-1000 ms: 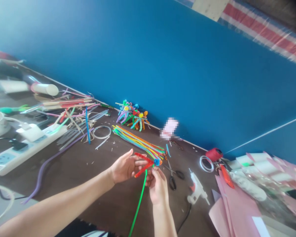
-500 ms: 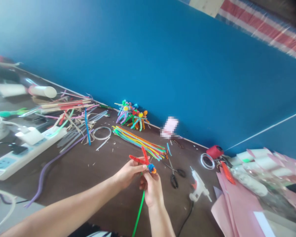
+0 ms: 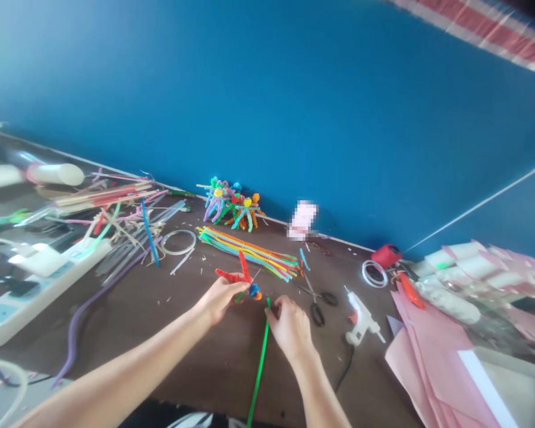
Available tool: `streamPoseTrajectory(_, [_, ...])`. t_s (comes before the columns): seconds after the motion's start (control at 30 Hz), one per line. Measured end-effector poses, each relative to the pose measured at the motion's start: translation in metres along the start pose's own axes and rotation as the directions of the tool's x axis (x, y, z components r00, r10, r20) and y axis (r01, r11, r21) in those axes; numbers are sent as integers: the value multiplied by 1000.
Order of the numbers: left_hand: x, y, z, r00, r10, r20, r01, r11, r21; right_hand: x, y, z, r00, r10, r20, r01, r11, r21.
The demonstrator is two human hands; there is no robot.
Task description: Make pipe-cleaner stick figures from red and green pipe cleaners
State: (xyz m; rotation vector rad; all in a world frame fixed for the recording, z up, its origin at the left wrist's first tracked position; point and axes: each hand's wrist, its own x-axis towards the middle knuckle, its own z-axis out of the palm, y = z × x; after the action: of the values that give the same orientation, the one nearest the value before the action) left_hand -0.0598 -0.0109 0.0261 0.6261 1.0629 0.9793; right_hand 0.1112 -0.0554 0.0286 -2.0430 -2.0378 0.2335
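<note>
Over the front middle of the table, my left hand [image 3: 223, 296] is closed on a small pipe cleaner figure [image 3: 246, 278] with two red prongs and a blue and orange end. A bit of green shows under its fingers. My right hand [image 3: 290, 321] pinches the upper end of a long green pipe cleaner [image 3: 261, 362], which hangs toward the table's near edge. The figure and the green pipe cleaner's end are apart. Behind my hands lies a bundle of coloured pipe cleaners [image 3: 249, 252]. Several finished pipe cleaner figures [image 3: 234, 205] stand beyond it against the blue wall.
Black-handled scissors [image 3: 317, 302] and a white glue gun [image 3: 361, 318] lie right of my hands. Farther right are a red thread spool [image 3: 387, 255] and pink sheets [image 3: 432, 356]. To the left sit a power strip [image 3: 40, 285], loose sticks [image 3: 111, 196] and a clear ring [image 3: 178, 242].
My hands have moved apart. The left has carried the red and blue figure leftward; the right now holds the green pipe cleaner away from it. The view has shifted slightly.
</note>
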Motion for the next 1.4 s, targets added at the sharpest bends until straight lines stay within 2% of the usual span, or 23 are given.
streamPoseTrajectory(0.13, [-1, -2, 0, 993, 88, 72, -91, 995, 40, 4, -11, 7, 999, -13, 33, 15, 997, -78])
streamPoseTrajectory(0.23, [-2, 0, 0, 991, 106, 77, -110, 993, 47, 6, -10, 7, 998, -49, 26, 50, 997, -55])
streamPoseTrajectory(0.37, [-5, 3, -1, 990, 92, 108, -101, 991, 87, 9, -3, -5, 990, -102, -98, 116, 983, 145])
streamPoseTrajectory(0.47, [-7, 5, 1, 984, 47, 169, -69, 989, 127, 11, -2, -20, 966, -172, -193, 229, 916, 330])
streamPoseTrajectory(0.57, [-9, 6, 4, 975, 20, 222, -48, 991, 124, 12, -7, -33, 944, -257, -209, 321, 867, 383])
streamPoseTrajectory(0.8, [-12, 2, 5, 952, 34, 304, -69, 992, 106, 7, -22, -39, 927, -330, -178, 369, 886, 280])
streamPoseTrajectory(1.03, [-15, 5, 8, 946, 36, 323, -83, 988, 133, 7, -24, -43, 916, -377, -137, 397, 900, 179])
streamPoseTrajectory(1.4, [-13, 3, 8, 947, -22, 320, -17, 993, 118, 5, -21, -44, 900, -421, -111, 435, 880, 191])
